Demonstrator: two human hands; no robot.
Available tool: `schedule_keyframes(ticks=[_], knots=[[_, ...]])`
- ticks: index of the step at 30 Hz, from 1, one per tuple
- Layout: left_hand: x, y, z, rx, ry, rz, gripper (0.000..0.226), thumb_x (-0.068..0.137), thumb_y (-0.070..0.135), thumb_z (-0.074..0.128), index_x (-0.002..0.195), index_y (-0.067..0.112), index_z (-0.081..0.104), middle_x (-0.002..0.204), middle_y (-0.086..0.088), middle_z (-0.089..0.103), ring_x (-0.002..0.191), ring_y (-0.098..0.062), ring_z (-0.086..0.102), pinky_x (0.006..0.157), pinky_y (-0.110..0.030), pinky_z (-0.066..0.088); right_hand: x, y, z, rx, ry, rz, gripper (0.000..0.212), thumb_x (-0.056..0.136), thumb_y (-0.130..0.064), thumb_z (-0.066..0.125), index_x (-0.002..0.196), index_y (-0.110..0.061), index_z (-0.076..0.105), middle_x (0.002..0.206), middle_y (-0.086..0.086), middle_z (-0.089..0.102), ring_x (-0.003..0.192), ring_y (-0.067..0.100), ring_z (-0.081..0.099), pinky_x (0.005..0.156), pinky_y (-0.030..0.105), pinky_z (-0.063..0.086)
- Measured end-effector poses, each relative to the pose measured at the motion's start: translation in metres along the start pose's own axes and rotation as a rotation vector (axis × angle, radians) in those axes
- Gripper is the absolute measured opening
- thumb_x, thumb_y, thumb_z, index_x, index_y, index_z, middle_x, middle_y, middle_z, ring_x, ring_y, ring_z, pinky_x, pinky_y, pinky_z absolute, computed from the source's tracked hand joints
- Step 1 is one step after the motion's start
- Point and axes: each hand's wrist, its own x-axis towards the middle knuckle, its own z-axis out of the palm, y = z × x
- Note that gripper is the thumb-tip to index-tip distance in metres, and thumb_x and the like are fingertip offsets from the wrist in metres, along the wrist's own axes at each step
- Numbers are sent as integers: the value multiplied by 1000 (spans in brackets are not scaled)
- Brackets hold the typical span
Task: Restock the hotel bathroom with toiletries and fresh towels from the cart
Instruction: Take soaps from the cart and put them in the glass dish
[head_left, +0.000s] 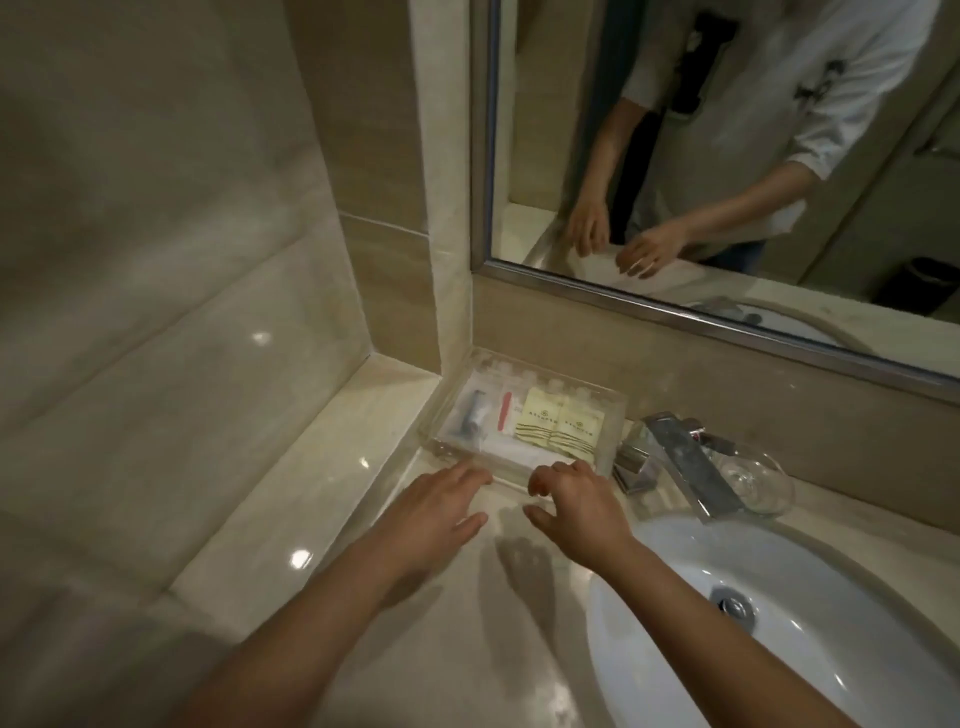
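Here, tray (437, 446) lengthwise along backsplash (727, 410)

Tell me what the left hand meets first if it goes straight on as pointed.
Likely the near wall of the clear tray: the left hand points at it, fingertips about touching; contact unclear.

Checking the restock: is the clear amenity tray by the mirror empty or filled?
Filled. The clear tray holds two yellow sachets, a red-striped packet and a dark wrapped item.
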Motion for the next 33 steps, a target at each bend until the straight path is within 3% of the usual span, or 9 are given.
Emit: schedule_keyframes(ticks=[3,6,15,19,23,25,27,30,33], knots=[[-41,11,-11,36,-51,-72,32,93,40,44,122,26,47,124,7,55,110,-13,54,87,-24,40,-18,-10,-18,66,-68,-97,26,89,-37,55,111,-22,57,108,-4,62,101,17,53,77,30,40],[-86,30,-23,-8,-96,-183,28,93,41,45,116,25,51,114,7,59,99,-9,57,85,-27,47,-38,-22,-36,145,-153,-166,24,89,-37,56,109,-24,57,103,-8,63,93,13,58,76,31,47],[-237,77,-65,-249,0,-515,31,95,36,43,122,21,52,121,2,56,108,-14,53,96,-35,46,-81,-116,-65,172,-382,-521,25,89,-40,55,108,-24,59,104,-4,65,94,16,60,85,37,50],[-323,91,-79,-228,90,-655,32,96,35,43,124,22,50,121,3,57,108,-13,54,96,-33,45,-109,-190,-71,134,-505,-765,29,91,-35,54,115,-19,59,110,2,65,97,18,60,83,29,46],[-422,104,-81,-206,176,-856,34,93,43,43,121,25,50,122,3,58,107,-12,56,97,-37,45,-156,-276,-73,84,-603,-1003,29,93,-31,53,117,-16,59,113,4,64,101,20,60,88,32,49],[-474,115,-78,-207,245,-960,34,93,44,44,119,25,51,121,4,59,106,-15,59,95,-39,46,-187,-318,-69,60,-618,-1142,24,92,-31,53,110,-17,61,108,3,66,99,19,62,88,32,48],[-527,130,-71,-227,318,-1053,34,94,41,45,121,20,52,120,3,60,105,-16,60,93,-35,47,-221,-358,-64,25,-634,-1266,9,92,-31,54,90,-25,59,95,-1,65,91,16,61,81,29,47],[-605,159,-54,-209,463,-1186,32,94,35,47,118,16,55,110,2,63,96,-10,58,83,-20,44,-285,-414,-56,-21,-663,-1430,21,92,-29,53,72,-29,50,84,0,60,82,17,57,74,29,43],[-689,189,-26,-184,673,-1332,23,92,28,53,107,12,60,91,3,61,82,-8,54,71,-17,39,-359,-464,-44,-22,-742,-1559,12,93,-28,53,92,-19,61,89,5,64,87,19,60,77,27,44]])
